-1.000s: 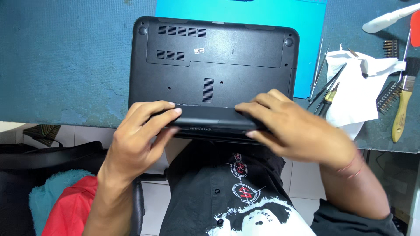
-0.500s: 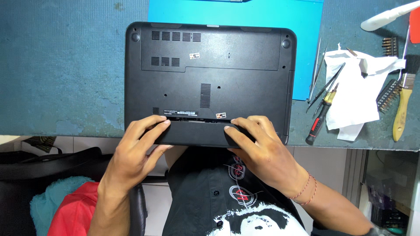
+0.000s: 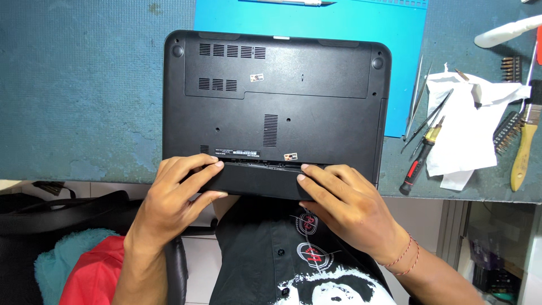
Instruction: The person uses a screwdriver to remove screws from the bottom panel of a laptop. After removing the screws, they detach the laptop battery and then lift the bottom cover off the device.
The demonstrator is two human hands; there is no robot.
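Observation:
A black laptop [image 3: 276,101] lies upside down on the blue-green table [image 3: 79,96], its underside with vent slots facing up. At its near edge sits a long black battery bar [image 3: 257,181]. My left hand [image 3: 175,195] grips the bar's left end, fingers over its top. My right hand [image 3: 344,206] covers the bar's right end, fingers curled over it. The bar lies nearly level with the laptop's base, with a narrow gap showing along its far side.
A bright blue mat [image 3: 316,22] lies under the laptop's far side. To the right are tweezers [image 3: 416,96], a red-and-black screwdriver [image 3: 420,161], crumpled white paper [image 3: 468,127], a wooden-handled brush [image 3: 522,144] and screwdriver bits [image 3: 511,65]. A black bag [image 3: 62,212] sits lower left.
The battery bar, held lifted and tilted above the laptop's near edge a second ago, now sits down in its bay. Both hands stayed on its ends and shifted toward me.

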